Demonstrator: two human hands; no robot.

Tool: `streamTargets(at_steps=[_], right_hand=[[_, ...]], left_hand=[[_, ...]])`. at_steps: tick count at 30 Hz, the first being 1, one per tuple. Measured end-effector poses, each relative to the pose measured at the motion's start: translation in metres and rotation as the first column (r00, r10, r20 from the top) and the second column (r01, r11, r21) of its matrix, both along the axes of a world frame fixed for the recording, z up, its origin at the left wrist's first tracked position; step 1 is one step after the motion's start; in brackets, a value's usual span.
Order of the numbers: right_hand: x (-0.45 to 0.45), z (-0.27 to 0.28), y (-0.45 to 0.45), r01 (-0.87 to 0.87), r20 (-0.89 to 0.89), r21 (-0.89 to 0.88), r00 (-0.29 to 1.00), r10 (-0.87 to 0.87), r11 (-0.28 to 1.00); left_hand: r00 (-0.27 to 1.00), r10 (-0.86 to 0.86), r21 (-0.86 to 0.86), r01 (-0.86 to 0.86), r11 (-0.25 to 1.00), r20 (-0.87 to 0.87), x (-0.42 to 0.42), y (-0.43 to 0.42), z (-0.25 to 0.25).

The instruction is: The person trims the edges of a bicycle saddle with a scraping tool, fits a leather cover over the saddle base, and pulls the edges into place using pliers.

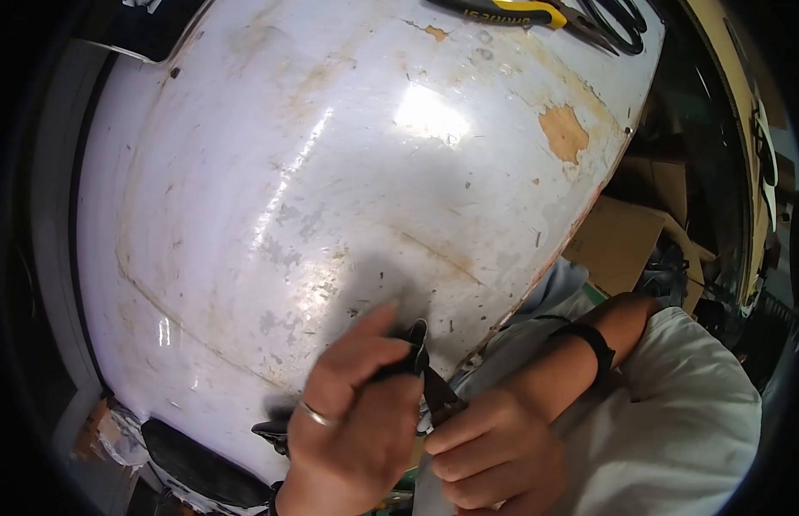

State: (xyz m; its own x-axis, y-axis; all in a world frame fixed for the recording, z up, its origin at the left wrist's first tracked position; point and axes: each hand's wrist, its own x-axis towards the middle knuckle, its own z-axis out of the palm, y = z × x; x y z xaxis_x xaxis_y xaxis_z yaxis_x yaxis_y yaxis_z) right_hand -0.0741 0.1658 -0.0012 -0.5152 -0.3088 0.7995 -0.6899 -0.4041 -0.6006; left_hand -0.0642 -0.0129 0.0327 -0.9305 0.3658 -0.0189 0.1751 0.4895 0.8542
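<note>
My left hand [356, 413], with a ring on one finger, is closed around a black, strap-like piece [408, 365]; its curled end sticks up past the fingers. My right hand [498, 447] comes in from the right and is closed on the lower end of a dark, flat, narrow piece [441, 396]. That piece runs up to the left hand's black one; whether they are joined I cannot tell. Both hands are close together over the near edge of the white tabletop [245, 172]. A small black tip [270, 434] shows left of the left hand.
Pliers with yellow and black handles [537, 13] lie at the table's far side, beside a black looped handle [623, 26]. A dark device with a pale edge [146, 34] is at the far left corner. Cardboard boxes [614, 241] stand right of the table.
</note>
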Motion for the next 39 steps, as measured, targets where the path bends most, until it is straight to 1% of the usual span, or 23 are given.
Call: streamTargets(at_steps=[2,3,5,6,7,8,9,11,12,13,14,15,16,17,20,23,28,30,31,33,35,37,39], right_hand=[[-0.012,0.001,0.005,-0.184,0.128,-0.06,0.973,0.191,0.981],[-0.019,-0.002,0.006,-0.19,0.122,-0.054,0.973,0.196,0.98],[-0.026,-0.011,0.008,-0.247,0.344,-0.239,0.883,0.32,0.939],[-0.02,-0.009,0.003,-0.153,0.493,-0.361,0.807,0.327,0.92],[-0.016,-0.01,0.004,-0.155,0.49,-0.364,0.807,0.33,0.918],[-0.013,-0.012,0.006,-0.167,0.385,-0.313,0.878,0.285,0.935],[-0.009,-0.015,0.008,-0.168,0.271,-0.262,0.932,0.239,0.95],[0.006,-0.01,-0.004,-0.15,0.275,-0.301,0.932,0.237,0.942],[0.018,0.004,-0.03,0.198,0.456,-0.48,0.888,0.05,0.855],[0.022,0.015,-0.043,0.532,0.651,-0.553,0.757,-0.067,0.641],[0.015,0.012,-0.025,0.541,0.647,-0.57,0.759,-0.068,0.618],[0.0,0.005,0.01,0.183,0.447,-0.484,0.892,0.062,0.856],[-0.008,0.0,0.034,-0.188,0.266,-0.266,0.928,0.259,0.945],[-0.008,-0.002,0.04,-0.177,0.261,-0.283,0.931,0.253,0.943],[-0.009,-0.01,0.051,-0.129,0.237,-0.202,0.955,0.177,0.971],[-0.012,-0.017,0.061,-0.12,0.214,-0.163,0.965,0.154,0.979],[-0.001,-0.029,0.059,-0.052,0.181,-0.195,0.98,0.088,0.979],[-0.002,-0.029,0.058,-0.04,0.178,-0.199,0.981,0.076,0.979],[-0.005,-0.026,0.059,-0.067,0.187,-0.2,0.977,0.106,0.977],[-0.006,-0.025,0.055,-0.092,0.204,-0.202,0.97,0.134,0.975],[-0.005,-0.026,0.049,-0.09,0.146,-0.221,0.981,0.124,0.971],[0.01,-0.018,0.038,-0.061,0.154,-0.228,0.983,0.098,0.972],[0.01,-0.021,0.027,-0.008,0.158,-0.253,0.986,0.05,0.967]], left_hand=[[0.984,-0.081,-0.041,0.075,0.996,-0.156,0.006,0.004,0.002],[0.989,-0.033,-0.036,0.028,0.999,-0.144,0.005,0.008,0.006],[0.999,-0.007,-0.128,0.001,0.992,-0.047,0.021,0.005,0.007],[0.999,-0.003,-0.128,-0.003,0.992,-0.052,0.021,0.004,0.004],[0.961,-0.129,-0.257,0.064,0.964,-0.244,0.019,0.002,0.001],[0.871,-0.276,-0.396,0.105,0.912,-0.406,0.018,0.001,-0.001],[0.868,-0.286,-0.406,0.109,0.907,-0.406,0.018,0.002,-0.004],[0.915,-0.084,-0.326,-0.053,0.944,-0.395,0.02,0.004,-0.006],[0.96,-0.019,-0.344,-0.081,0.935,-0.28,0.017,0.007,0.004],[0.958,-0.045,-0.363,-0.063,0.93,-0.284,0.016,0.01,0.007],[0.977,0.023,-0.333,-0.095,0.938,-0.213,0.015,0.011,0.008],[0.985,0.096,-0.306,-0.136,0.942,-0.142,0.015,0.011,0.007],[0.987,0.042,-0.322,-0.091,0.942,-0.156,0.017,0.008,0.005],[0.987,0.028,-0.339,-0.081,0.937,-0.157,0.017,0.009,0.006],[0.985,0.137,-0.355,-0.165,0.92,-0.103,0.016,0.019,0.01],[0.993,0.047,-0.394,-0.088,0.915,-0.112,0.013,0.018,0.007],[0.992,0.046,-0.49,-0.098,0.866,-0.117,0.005,0.033,0.006],[0.966,-0.111,-0.505,-0.023,0.863,-0.235,0.008,0.032,0.002],[0.967,-0.114,-0.506,-0.017,0.862,-0.228,0.01,0.032,0.002],[0.932,-0.178,-0.517,-0.012,0.856,-0.317,0.016,0.032,0.003],[0.937,-0.165,-0.484,-0.005,0.875,-0.309,0.019,0.029,0.003],[0.961,-0.094,-0.344,-0.002,0.939,-0.261,0.02,0.025,0.002],[0.979,0.077,-0.304,-0.133,0.943,-0.188,0.015,0.024,0.004]])
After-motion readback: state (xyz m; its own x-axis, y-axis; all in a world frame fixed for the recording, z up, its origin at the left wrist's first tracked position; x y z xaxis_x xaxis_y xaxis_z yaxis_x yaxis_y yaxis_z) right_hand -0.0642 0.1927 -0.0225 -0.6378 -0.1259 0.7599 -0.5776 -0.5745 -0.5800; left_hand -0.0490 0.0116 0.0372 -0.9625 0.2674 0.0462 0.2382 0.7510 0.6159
